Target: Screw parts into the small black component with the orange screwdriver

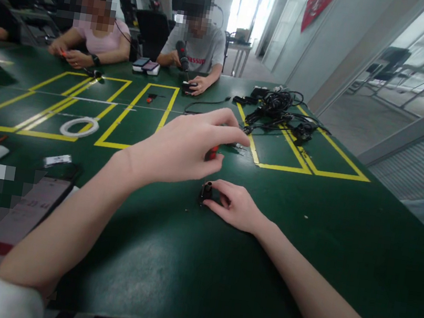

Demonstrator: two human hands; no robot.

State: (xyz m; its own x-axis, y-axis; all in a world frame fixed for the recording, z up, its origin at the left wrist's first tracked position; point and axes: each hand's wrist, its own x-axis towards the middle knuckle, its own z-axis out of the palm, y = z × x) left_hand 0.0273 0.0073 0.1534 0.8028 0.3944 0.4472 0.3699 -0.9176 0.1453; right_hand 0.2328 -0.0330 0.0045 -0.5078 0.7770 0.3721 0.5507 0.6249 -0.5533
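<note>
My left hand (pixel 182 146) hovers over the middle of the table, thumb and fingers spread apart. Between them shows a bit of a red object (pixel 212 152); most of it is hidden, and the view does not show whether the hand touches it. Lower and to the right, my right hand (pixel 239 206) grips a small black part (pixel 206 193) between thumb and fingertips. That part stands on the green tabletop (pixel 249 281) and has a short round tube pointing up. Small shiny pieces (pixel 240 146) lie just beyond my left fingertips.
Tangled black cables (pixel 277 107) lie at the back right. A white tape ring (pixel 79 127) rests at left, near a phone (pixel 31 206). Yellow tape outlines mark the table. Across it, one person holds a power screwdriver (pixel 182 54) over a black piece; another handles something orange.
</note>
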